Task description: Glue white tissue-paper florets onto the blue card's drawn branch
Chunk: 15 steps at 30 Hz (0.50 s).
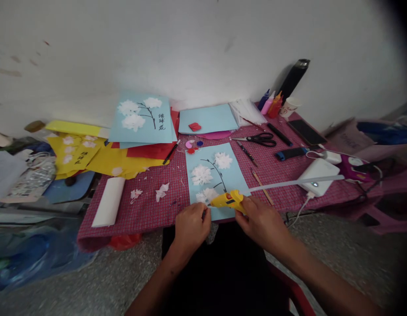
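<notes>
My right hand is wrapped round a yellow hot glue gun, its nozzle pointing left. A long whitish glue stick runs out to the right from behind the gun. Right by the nozzle, my left hand is closed with thumb and fingers together; whatever is pinched there is hidden. Beneath both hands lies a light blue sheet with a drawn dark branch. White paper flowers sit on the sheet along the branch, the lowest one partly behind the gun and my left hand.
Around the sheet lie white paper scraps, a folded white paper, black scissors, pens, a pencil and a white power bank. Finished-looking blue flower card, paint bottles, paper cup and black flask stand near the wall.
</notes>
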Tool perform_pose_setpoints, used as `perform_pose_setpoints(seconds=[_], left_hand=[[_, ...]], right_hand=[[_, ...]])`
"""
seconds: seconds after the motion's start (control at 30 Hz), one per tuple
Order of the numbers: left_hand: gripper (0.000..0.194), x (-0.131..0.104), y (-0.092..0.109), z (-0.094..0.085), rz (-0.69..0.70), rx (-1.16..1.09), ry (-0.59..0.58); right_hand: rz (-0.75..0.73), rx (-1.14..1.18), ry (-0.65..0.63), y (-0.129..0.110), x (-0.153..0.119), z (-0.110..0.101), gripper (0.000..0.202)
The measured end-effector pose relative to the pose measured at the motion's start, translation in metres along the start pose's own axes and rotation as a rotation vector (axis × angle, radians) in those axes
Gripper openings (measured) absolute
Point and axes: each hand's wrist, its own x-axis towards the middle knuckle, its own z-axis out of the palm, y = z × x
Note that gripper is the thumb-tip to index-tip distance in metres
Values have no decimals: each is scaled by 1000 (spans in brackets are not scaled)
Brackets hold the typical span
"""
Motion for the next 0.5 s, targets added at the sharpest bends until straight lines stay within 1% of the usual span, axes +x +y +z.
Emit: perform_pose_setpoints(seconds=[0.13, 0.23, 0.33, 0.37, 0.5], left_hand=[[19, 1, -1, -1, 3, 4, -19], [10, -2, -3, -1, 2, -13, -16], [22, -6, -7, -1, -9, -44, -6], [23, -7, -8, -1, -12, -52, -6], [16, -7, -11, 0, -1, -58, 6]], right_hand=[[-2, -4, 0, -1, 1, -1, 16], [-1, -5, -1, -1, 1, -1, 16], [-4, -5, -8, -1, 1, -1, 14], [-6, -3, -11, -1, 2, -1, 13], [-9, 2, -14, -2, 2, -1, 10]])
